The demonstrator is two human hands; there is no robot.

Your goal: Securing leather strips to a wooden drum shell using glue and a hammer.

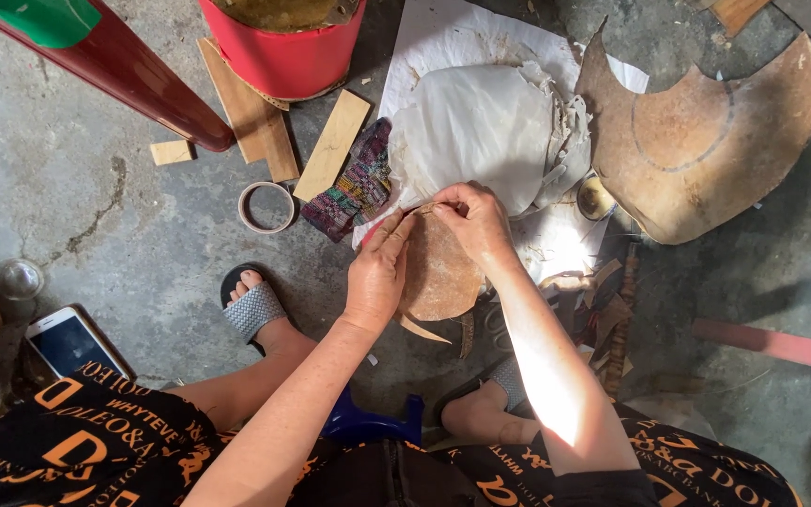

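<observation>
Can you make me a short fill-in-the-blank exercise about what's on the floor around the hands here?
1. Both hands, the left hand and the right hand, hold a round brown ____ of leather-like material.
2. The bucket at the top of the view is ____ in colour.
3. The roll of tape lies on the floor between the patterned cloth and the ____ foot.
4. The phone lies with its screen facing ____.

Missing words: piece; red; left; up

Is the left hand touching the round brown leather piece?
Touching. The head view shows the left hand lying flat on the round brown leather piece, no gap visible.
</observation>
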